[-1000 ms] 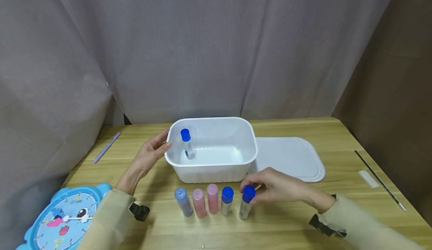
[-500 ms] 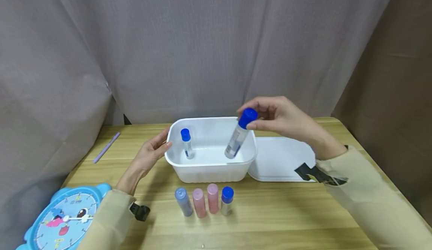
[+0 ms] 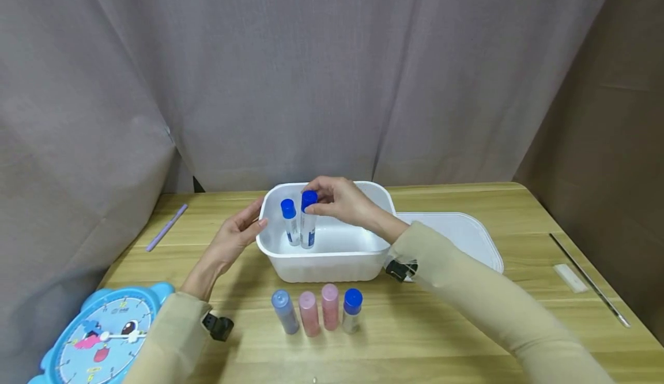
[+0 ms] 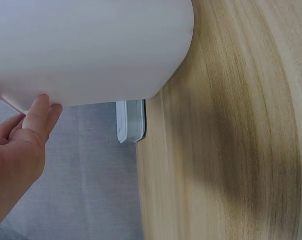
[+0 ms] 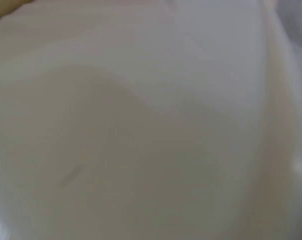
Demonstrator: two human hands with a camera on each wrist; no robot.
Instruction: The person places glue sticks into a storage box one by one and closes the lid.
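A white plastic tub [image 3: 332, 260] stands mid-table. My right hand [image 3: 337, 199] reaches into it and pinches the blue cap of a clear tube [image 3: 308, 222], which stands upright beside another blue-capped tube [image 3: 290, 221] at the tub's left end. My left hand [image 3: 233, 237] rests with straight fingers against the tub's left wall, and its thumb touches the white wall [image 4: 91, 50] in the left wrist view. The right wrist view is a white blur of the tub's inside [image 5: 151, 120]. In front of the tub stands a row of tubes: pale blue [image 3: 284, 310], two pink [image 3: 309, 312] [image 3: 329, 305], and blue-capped [image 3: 352, 309].
The tub's white lid [image 3: 456, 237] lies flat to its right. A blue toy clock [image 3: 95, 338] sits at the front left corner. A purple pen [image 3: 166, 226] lies at the back left. A white eraser [image 3: 569, 277] and a thin metal rod [image 3: 588, 279] lie at the right edge.
My right hand lifted the rightmost blue-capped tube from the row, carried it over the tub's right rim, and has set it upright beside the first tube. The left hand stayed on the tub.
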